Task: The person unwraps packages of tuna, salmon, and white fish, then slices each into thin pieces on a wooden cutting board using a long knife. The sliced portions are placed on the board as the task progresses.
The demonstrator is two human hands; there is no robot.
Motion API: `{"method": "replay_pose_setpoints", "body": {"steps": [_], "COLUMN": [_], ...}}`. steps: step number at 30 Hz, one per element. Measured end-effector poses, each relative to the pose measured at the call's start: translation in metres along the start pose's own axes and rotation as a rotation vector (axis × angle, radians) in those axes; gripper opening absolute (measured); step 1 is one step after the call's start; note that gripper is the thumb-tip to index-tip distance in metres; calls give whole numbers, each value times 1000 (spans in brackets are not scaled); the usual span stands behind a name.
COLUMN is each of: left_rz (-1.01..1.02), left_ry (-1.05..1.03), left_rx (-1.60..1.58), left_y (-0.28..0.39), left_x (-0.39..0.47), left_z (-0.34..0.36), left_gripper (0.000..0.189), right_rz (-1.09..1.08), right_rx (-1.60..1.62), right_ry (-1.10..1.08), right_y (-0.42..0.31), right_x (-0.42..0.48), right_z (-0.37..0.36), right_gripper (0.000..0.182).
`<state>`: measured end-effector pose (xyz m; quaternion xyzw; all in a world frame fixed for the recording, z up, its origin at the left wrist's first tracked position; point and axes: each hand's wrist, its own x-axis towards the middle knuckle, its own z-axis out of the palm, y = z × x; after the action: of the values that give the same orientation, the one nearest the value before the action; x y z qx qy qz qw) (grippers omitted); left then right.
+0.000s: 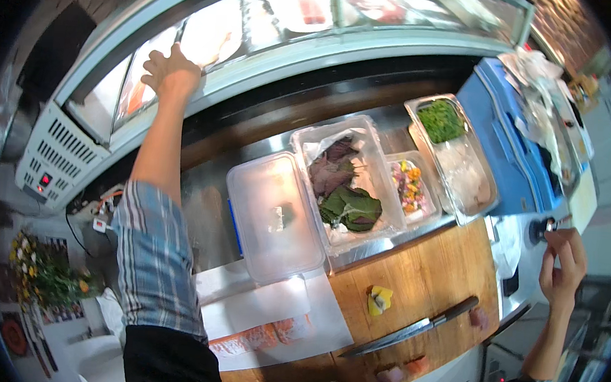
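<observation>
My left hand (pixel 172 73) reaches with spread fingers to the opening of a lit glass display case (pixel 289 49), beside a white tray (pixel 207 38) inside it. Off to the right, my right hand (pixel 563 262) has bent fingers at a small dark, shiny object (pixel 542 230); whether it grips this is unclear. Between the hands, a wooden cutting board (pixel 417 270) bears a knife (pixel 413 331) with a dark handle, a yellow piece of food (pixel 380 300) and several small pink and orange pieces. White paper (pixel 326 333) with an orange, fish-like strip (pixel 264 336) lies at the board's left.
Behind the board stand a lidded plastic container (pixel 276 215), a tub of purple and green leaves (pixel 355 208), a tub of flowers (pixel 410 188) and a metal pan (pixel 466 166) with chopped greens. A blue bin (pixel 502 152) stands at the right, flowers (pixel 46 273) at the left.
</observation>
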<state>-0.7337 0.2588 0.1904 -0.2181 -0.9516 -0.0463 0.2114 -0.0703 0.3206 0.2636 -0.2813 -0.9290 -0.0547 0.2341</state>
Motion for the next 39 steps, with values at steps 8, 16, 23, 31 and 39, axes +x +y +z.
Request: {"method": "replay_pose_setpoints", "body": {"steps": [8, 16, 23, 31, 39], "left_rz": [1304, 997, 921, 513, 842], "left_ry": [504, 545, 447, 33, 166], "left_rx": [-244, 245, 216, 377, -588], "left_y": [155, 153, -26, -221, -183], "left_x": [-87, -71, -39, -28, -285], "left_z": [-57, -50, -33, -31, -146], "left_gripper": [64, 63, 55, 75, 50], "right_rz": [-18, 287, 688, 504, 715], "right_rx": [206, -75, -122, -143, 342], "right_ry": [-148, -303, -327, -324, -398], "right_y": [-38, -52, -46, -61, -92], "right_x": [-14, -67, -166, -208, -257], "right_z": [-7, -92, -131, -155, -72], "right_gripper": [16, 17, 17, 17, 20]}}
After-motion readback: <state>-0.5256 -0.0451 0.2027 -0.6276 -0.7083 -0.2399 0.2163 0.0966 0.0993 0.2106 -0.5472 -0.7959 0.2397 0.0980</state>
